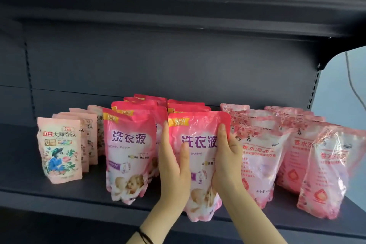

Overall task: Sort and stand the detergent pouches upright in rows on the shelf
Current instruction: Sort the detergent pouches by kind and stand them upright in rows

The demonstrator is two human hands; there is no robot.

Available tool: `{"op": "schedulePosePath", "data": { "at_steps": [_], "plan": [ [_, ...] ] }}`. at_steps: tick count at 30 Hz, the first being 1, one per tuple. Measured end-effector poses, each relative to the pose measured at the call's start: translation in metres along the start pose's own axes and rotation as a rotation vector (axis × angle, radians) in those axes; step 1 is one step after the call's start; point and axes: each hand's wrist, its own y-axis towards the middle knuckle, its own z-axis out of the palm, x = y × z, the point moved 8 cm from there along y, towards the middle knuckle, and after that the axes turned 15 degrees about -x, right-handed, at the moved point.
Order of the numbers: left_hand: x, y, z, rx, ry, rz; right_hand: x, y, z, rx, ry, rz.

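A bright pink detergent pouch (198,130) stands upright at the front of the dark shelf (93,198), the first pouch of the right pink row. My left hand (173,166) grips its left edge, thumb on the front. Along its right edge, my right hand (225,156) holds it with fingers curled over the side. A second row of the same pink pouches (128,150) stands just to the left. Further left is a row of small pale pouches (59,148). Two rows of glossy floral pink pouches (259,162) stand to the right.
The upper shelf (178,6) overhangs the rows. Bare shelf floor lies at the far left and along the front edge. At the right end, the front floral pouch (326,174) leans near the shelf's edge. A cable (352,83) hangs beyond the right upright.
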Motion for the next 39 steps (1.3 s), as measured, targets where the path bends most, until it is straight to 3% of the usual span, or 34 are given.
{"op": "schedulePosePath", "data": {
  "at_steps": [15,24,39],
  "plan": [
    [0.044,0.008,0.017,-0.009,0.159,0.117,-0.02,0.018,0.006,-0.07,-0.007,-0.16],
    [0.062,0.006,0.012,0.069,0.175,-0.029,-0.034,0.016,-0.001,0.019,-0.167,-0.214],
    [0.065,0.0,-0.008,0.025,0.095,-0.188,-0.04,-0.013,-0.032,0.062,-0.365,-0.227]
  ]
}}
